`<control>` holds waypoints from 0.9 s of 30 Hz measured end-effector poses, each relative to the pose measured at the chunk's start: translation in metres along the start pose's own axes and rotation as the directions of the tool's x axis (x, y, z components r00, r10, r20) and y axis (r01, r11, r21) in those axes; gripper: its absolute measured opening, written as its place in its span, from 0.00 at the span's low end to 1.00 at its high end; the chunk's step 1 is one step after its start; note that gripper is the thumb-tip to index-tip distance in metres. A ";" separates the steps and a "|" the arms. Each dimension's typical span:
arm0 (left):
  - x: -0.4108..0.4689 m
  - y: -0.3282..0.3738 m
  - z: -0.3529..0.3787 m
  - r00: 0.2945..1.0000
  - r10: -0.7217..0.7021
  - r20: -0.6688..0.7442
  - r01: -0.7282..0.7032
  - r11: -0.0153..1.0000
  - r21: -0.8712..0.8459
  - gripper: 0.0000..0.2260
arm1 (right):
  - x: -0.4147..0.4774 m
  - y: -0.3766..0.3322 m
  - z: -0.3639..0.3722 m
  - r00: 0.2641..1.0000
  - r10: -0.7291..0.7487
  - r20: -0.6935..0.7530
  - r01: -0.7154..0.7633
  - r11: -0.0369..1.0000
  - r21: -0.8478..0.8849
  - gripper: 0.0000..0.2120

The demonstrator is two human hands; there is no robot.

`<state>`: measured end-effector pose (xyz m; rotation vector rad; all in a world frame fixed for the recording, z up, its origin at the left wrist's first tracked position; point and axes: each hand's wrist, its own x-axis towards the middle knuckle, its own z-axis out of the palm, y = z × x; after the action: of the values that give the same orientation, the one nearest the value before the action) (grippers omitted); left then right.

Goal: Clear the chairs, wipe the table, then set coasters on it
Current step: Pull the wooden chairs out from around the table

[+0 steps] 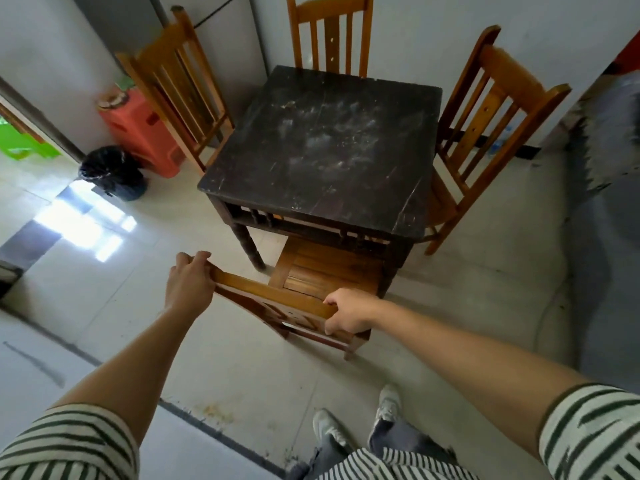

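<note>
At the table (322, 147), both hands grip the near chair's (304, 271) crosswise top rail.

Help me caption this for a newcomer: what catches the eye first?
Both hands, left hand and right hand, grip the top rail of the near chair, its seat partly under the table. Beyond it stands the dark table, its top smeared with whitish dust, ringed by three more wooden chairs.

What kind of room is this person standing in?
Probably a plain home dining corner: a dark square wooden table with four slatted wooden chairs, a black-bagged bin by the wall, tiled floor. Both hands grip the nearest chair.
</note>
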<state>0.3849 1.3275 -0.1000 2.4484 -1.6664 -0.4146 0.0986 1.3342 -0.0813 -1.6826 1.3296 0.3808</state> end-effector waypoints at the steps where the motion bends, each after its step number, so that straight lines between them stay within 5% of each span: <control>1: 0.002 -0.001 0.000 1.000 0.004 -0.006 -0.004 1.000 0.005 0.15 | 0.000 -0.001 0.000 1.000 -0.006 0.001 0.006 1.000 0.013 0.26; 27: -0.007 0.001 -0.006 0.998 -0.059 -0.011 0.059 0.998 -0.020 0.13 | -0.008 0.003 0.006 0.998 -0.041 0.045 0.034 0.990 0.139 0.28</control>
<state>0.3834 1.3332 -0.0931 2.4864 -1.5815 -0.4215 0.0948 1.3436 -0.0794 -1.5719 1.2586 0.2982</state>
